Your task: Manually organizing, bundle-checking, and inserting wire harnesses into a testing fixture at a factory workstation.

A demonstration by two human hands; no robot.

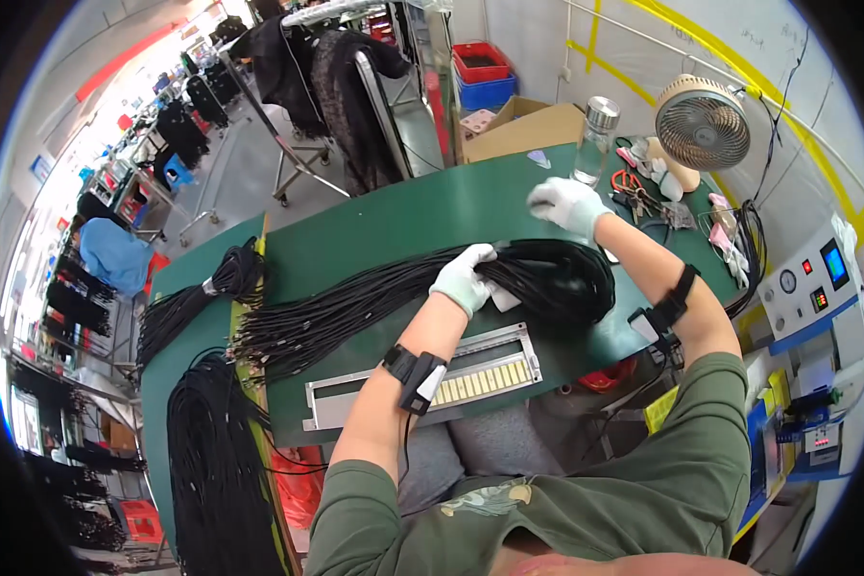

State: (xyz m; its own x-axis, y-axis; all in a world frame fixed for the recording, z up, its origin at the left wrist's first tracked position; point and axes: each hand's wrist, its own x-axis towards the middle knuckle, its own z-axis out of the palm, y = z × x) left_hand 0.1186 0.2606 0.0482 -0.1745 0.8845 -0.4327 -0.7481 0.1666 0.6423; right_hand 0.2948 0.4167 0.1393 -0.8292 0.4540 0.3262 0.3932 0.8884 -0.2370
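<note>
A long bundle of thin black cables (355, 309) lies across the green table, its loose ends with small tips fanned out at the left and its right end looped back. My left hand (465, 278), in a white glove, is closed around the middle of this bundle. Under that hand, a small white piece (503, 296) shows against the cables. My right hand (570, 206), also gloved, is raised off the bundle beyond the loop, near the glass bottle (597, 139). Its fingers are bent and somewhat apart, with nothing visible in them. Below the bundle lies a metal frame fixture (485, 379) with a row of pale yellow blocks.
More black cable bundles (216, 451) lie at the left, one tied with a band (207, 286). At the back right are orange-handled pliers (632, 187) and a fan (703, 125). A control box (816, 278) stands at the right. Garments (341, 106) hang beyond the table.
</note>
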